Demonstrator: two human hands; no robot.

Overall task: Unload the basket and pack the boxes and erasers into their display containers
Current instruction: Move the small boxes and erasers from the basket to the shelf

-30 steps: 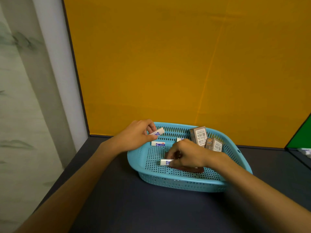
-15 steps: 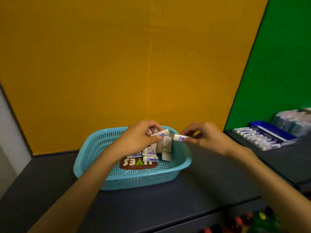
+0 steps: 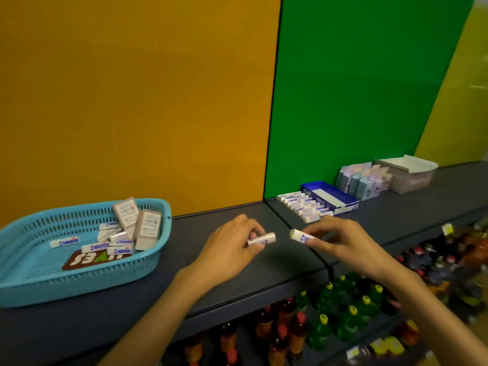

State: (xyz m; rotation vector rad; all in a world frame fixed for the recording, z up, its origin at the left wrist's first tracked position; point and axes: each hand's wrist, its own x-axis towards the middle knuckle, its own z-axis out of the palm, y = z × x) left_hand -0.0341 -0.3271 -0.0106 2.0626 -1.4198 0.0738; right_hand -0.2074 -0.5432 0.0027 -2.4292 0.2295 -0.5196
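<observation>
While both hands hover over the dark shelf (image 3: 184, 294), each one pinches a single white eraser. The left hand (image 3: 232, 249) grasps its eraser (image 3: 262, 239) between thumb and curled fingers, the free end pointing toward the other hand. The right hand (image 3: 340, 243) grips a second eraser (image 3: 299, 235) the same way, its free end facing left, so the two tips sit near each other with a small gap between.

Well off to the left of the left hand's grip stands the blue plastic basket (image 3: 23, 286), which holds a loose pile of erasers (image 3: 105, 244), two small boxes (image 3: 137, 220) leaning against its far right corner, and a brown pack (image 3: 89, 260) lying flat on its floor.

Just beyond the right hand's grip lies a row of erasers (image 3: 303, 206) lined up beside a blue display tray (image 3: 330, 198). Farther right from that stand pastel boxes (image 3: 361, 179) and an open grey container (image 3: 406, 175).

Below the shelf edge, under both wrists, rows of bottles (image 3: 343, 310) with red and yellow caps fill the lower level.
</observation>
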